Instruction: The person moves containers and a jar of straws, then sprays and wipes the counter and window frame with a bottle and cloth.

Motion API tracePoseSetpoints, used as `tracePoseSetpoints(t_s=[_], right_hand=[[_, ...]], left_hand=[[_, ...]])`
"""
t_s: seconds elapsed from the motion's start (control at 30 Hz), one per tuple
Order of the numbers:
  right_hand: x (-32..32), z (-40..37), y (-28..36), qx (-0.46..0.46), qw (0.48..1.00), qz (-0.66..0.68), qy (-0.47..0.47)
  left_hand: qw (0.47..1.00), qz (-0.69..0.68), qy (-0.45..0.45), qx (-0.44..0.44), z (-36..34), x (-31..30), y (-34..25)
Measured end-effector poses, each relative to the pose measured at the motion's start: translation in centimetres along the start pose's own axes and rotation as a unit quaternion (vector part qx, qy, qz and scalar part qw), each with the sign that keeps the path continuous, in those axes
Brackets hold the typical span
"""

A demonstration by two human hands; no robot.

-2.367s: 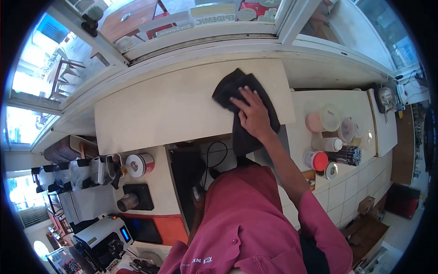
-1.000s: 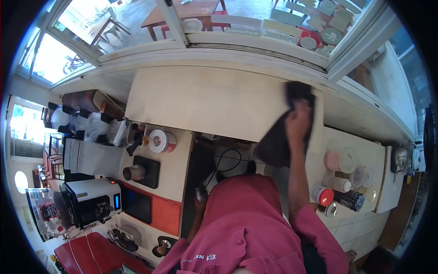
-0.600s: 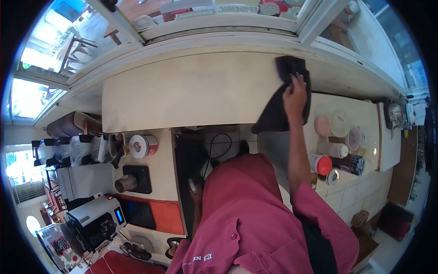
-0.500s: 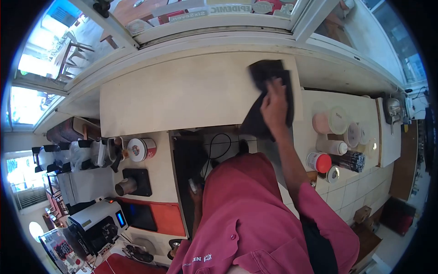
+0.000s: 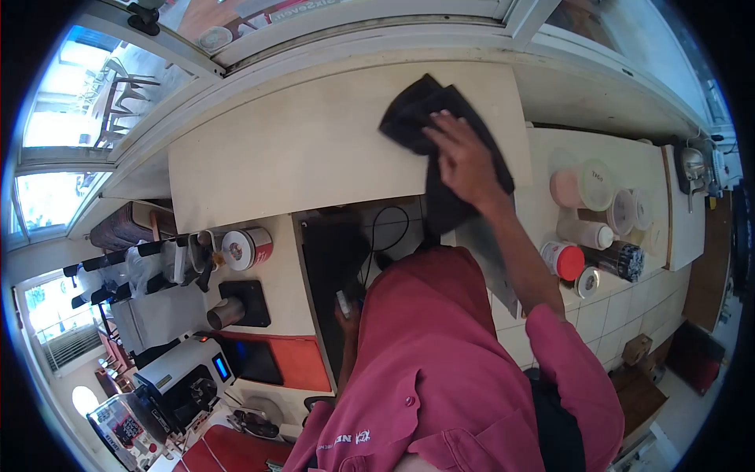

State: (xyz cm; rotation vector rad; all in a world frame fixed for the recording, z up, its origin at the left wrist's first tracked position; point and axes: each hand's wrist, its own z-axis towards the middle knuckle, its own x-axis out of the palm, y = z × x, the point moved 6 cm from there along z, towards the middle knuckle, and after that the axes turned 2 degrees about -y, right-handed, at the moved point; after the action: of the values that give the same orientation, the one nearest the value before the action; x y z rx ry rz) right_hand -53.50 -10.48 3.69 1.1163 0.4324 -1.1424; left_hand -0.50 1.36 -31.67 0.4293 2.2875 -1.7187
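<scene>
My right hand [image 5: 465, 161] presses a black cloth [image 5: 417, 114] onto the pale raised counter [image 5: 291, 149], near its right end. The fingers lie stretched over the folded fabric, and part of the cloth hangs past the counter's near edge. Low at my left side, my left hand [image 5: 347, 321] is closed around a small white object [image 5: 343, 304]; its lower part is hidden by the hand and my red shirt.
On the right-hand counter stand a red-lidded jar [image 5: 563, 260], several plastic tubs [image 5: 583, 186] and a bundle of dark straws [image 5: 617, 260]. A round tin [image 5: 247, 248], a metal cup [image 5: 226, 313] and a coffee grinder [image 5: 189, 377] stand on the left. A black cable [image 5: 373, 236] loops below the counter.
My right hand has slid the cloth left and a little away from me across the counter. My left hand stays low with the white object, and the view has shifted slightly.
</scene>
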Motion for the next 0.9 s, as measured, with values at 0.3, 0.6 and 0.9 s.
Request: tracePoseSetpoints(t_s=[0.3, 0.6, 0.9], right_hand=[[0.5, -1.4, -0.1, 0.177, 0.952, -0.247, -0.033], [-0.3, -0.4, -3.6, 0.225, 0.927, -0.302, -0.011], [7.8, 5.9, 1.8, 0.181, 0.926, -0.328, -0.045]], left_hand=[[0.992, -0.08, 0.02, -0.101, -1.6, 0.7, -2.8], [0.989, -0.036, -0.06, -0.132, -2.3, -1.5, -1.3], [0.985, -0.077, -0.124, -0.096, -6.3, -3.0, 0.3]])
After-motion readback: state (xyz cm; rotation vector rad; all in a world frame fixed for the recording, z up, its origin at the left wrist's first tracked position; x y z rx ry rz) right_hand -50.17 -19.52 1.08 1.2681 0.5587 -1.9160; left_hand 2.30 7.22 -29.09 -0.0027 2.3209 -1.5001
